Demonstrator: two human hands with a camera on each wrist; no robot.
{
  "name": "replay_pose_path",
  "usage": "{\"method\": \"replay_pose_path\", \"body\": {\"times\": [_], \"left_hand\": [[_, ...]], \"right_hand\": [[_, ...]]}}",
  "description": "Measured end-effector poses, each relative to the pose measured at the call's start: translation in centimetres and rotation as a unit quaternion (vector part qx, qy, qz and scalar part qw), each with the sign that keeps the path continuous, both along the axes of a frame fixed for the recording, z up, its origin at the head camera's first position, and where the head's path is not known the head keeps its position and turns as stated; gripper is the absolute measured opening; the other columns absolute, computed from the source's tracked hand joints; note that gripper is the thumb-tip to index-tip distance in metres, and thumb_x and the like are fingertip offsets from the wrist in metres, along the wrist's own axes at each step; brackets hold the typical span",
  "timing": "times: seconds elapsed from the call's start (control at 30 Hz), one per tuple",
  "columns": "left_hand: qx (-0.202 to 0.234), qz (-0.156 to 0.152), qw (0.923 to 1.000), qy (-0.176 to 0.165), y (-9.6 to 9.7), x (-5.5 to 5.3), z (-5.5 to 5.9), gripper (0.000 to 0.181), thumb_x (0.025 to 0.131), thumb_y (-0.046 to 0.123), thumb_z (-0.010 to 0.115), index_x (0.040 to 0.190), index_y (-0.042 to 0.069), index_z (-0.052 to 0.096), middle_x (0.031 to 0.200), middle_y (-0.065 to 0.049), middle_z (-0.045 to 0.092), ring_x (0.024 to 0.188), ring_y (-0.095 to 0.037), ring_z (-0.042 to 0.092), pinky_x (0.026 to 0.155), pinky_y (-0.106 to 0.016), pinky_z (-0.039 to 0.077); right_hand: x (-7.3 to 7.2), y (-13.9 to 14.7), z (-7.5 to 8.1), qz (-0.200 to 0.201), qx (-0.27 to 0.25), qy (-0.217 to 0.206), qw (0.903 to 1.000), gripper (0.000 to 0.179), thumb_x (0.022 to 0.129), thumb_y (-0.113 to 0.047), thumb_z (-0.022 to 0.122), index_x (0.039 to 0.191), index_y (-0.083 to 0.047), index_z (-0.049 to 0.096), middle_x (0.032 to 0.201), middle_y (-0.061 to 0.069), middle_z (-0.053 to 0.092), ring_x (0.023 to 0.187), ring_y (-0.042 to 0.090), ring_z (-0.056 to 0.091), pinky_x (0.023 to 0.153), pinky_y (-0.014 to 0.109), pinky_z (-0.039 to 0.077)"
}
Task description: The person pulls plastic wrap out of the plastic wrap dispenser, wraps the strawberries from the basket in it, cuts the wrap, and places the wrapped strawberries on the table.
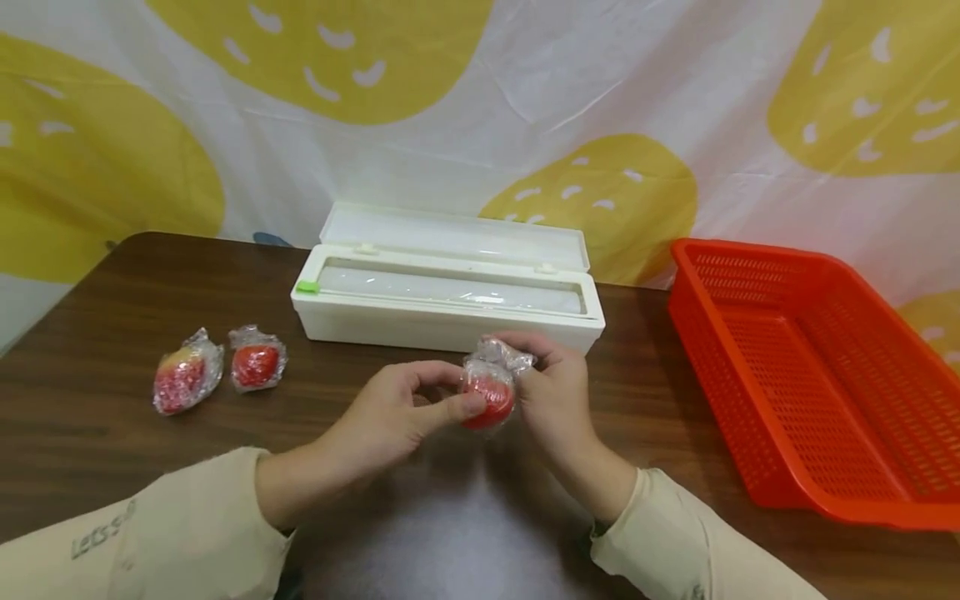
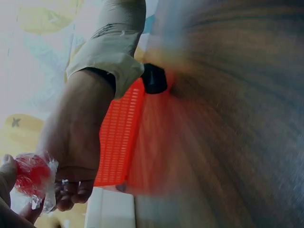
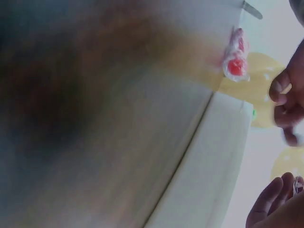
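In the head view, my left hand (image 1: 390, 412) holds a round red fruit (image 1: 491, 398) wrapped in clear cling film, thumb across its front and fingers behind. My right hand (image 1: 555, 392) pinches the gathered film (image 1: 504, 353) at the top of the fruit. The left wrist view also shows the wrapped fruit (image 2: 33, 175) close to the right hand's curled fingers. Two more film-wrapped pieces lie on the table to the left: a red and yellow fruit (image 1: 182, 379) and a smaller red fruit (image 1: 255, 365).
A long white cling film box (image 1: 442, 327), lid (image 1: 457, 233) raised, stands behind the hands with a film roll (image 1: 450, 287) inside. To the right is a red plastic basket (image 1: 750, 417) on the dark wooden table (image 1: 97, 450). A yellow-patterned cloth (image 1: 585, 83) hangs behind.
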State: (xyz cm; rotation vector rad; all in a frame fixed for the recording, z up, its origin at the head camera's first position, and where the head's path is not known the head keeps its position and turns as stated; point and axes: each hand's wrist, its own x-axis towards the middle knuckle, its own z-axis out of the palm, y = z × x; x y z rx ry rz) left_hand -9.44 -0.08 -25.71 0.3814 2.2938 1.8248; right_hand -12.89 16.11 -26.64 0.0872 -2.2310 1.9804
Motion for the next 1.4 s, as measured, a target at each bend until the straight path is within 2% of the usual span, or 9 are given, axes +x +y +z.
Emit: {"method": "replay_pose_path", "body": {"times": [0.17,0.33,0.53,0.87,1.07,1.17,1.23,1.3,1.4], "left_hand": [[0.067,-0.008,0.9958,-0.062,0.0,-0.1,0.0,0.04,0.088,0.027,0.068,0.113,-0.004,0.059,0.103,-0.013,0.071,0.088,-0.007,0.064,0.079,-0.024,0.052],[0.145,0.066,0.9832,-0.09,-0.1,-0.8,0.4,0.048,0.089,0.019,0.067,0.125,-0.004,0.047,0.115,-0.02,0.066,0.083,-0.005,0.066,0.076,-0.026,0.056],[0.166,0.112,0.9744,-0.103,-0.4,-1.4,0.2,0.062,0.087,0.014,0.068,0.138,-0.003,0.037,0.131,-0.023,0.057,0.102,-0.01,0.063,0.082,-0.021,0.053],[0.131,0.071,0.9816,-0.12,0.1,0.1,-1.5,0.036,0.081,0.011,0.074,0.106,-0.001,0.051,0.096,-0.01,0.07,0.074,-0.008,0.064,0.066,-0.029,0.055],[0.129,0.034,0.98,-0.148,0.8,0.5,-2.3,0.046,0.083,0.014,0.073,0.118,-0.005,0.049,0.098,-0.014,0.071,0.073,-0.01,0.067,0.063,-0.031,0.057],[0.133,0.037,0.9778,-0.158,0.9,0.4,-2.5,0.05,0.086,0.016,0.069,0.124,-0.008,0.047,0.105,-0.019,0.07,0.078,-0.011,0.068,0.065,-0.031,0.058],[0.15,0.048,0.9751,-0.155,0.9,0.2,-2.4,0.049,0.089,0.016,0.066,0.127,-0.009,0.048,0.111,-0.021,0.068,0.082,-0.01,0.069,0.068,-0.031,0.058],[0.169,0.063,0.972,-0.151,0.7,-0.2,-2.3,0.044,0.091,0.015,0.063,0.126,-0.008,0.051,0.11,-0.017,0.07,0.084,-0.008,0.068,0.07,-0.028,0.058],[0.181,0.069,0.9691,-0.152,0.2,-0.5,-2.1,0.042,0.092,0.017,0.063,0.126,-0.006,0.053,0.102,-0.008,0.072,0.082,-0.005,0.067,0.069,-0.022,0.056]], "right_hand": [[-0.3,0.7,0.6,0.076,0.01,-0.114,0.9905,0.025,0.085,0.003,0.052,0.107,0.002,0.064,0.08,0.0,0.064,0.063,0.006,0.051,0.056,0.02,0.044],[0.1,1.7,1.1,0.172,-0.081,-0.243,0.9512,0.012,0.095,-0.018,0.046,0.096,-0.013,0.056,0.063,-0.01,0.049,0.054,0.008,0.04,0.054,0.022,0.036],[1.6,1.1,1.1,0.234,-0.097,-0.282,0.9251,0.052,0.1,-0.042,0.036,0.128,-0.001,0.046,0.091,-0.005,0.064,0.081,0.012,0.058,0.075,0.029,0.052],[0.9,0.2,0.7,0.181,-0.086,-0.239,0.95,0.04,0.099,-0.023,0.046,0.118,0.011,0.056,0.079,-0.008,0.068,0.081,0.006,0.063,0.082,0.028,0.051],[0.4,0.3,0.7,0.177,-0.071,-0.197,0.9616,0.036,0.098,-0.014,0.049,0.126,0.007,0.054,0.103,0.006,0.073,0.093,0.008,0.065,0.082,0.023,0.05],[0.8,0.2,0.9,0.2,-0.032,-0.136,0.9698,0.033,0.097,-0.01,0.05,0.126,0.004,0.056,0.115,0.017,0.068,0.099,0.009,0.065,0.083,0.022,0.052],[1.3,0.3,1.0,0.229,0.057,-0.037,0.9711,0.03,0.096,-0.01,0.053,0.122,0.002,0.06,0.118,0.017,0.067,0.108,0.012,0.064,0.09,0.024,0.051],[1.9,0.4,1.0,0.248,0.2,0.095,0.9431,0.034,0.098,-0.021,0.051,0.123,0.0,0.062,0.124,0.015,0.064,0.119,0.017,0.059,0.099,0.031,0.048],[2.5,0.7,1.0,0.222,0.393,0.257,0.8548,0.057,0.1,-0.046,0.036,0.132,-0.002,0.055,0.141,0.011,0.052,0.137,0.023,0.043,0.112,0.047,0.033]]}}
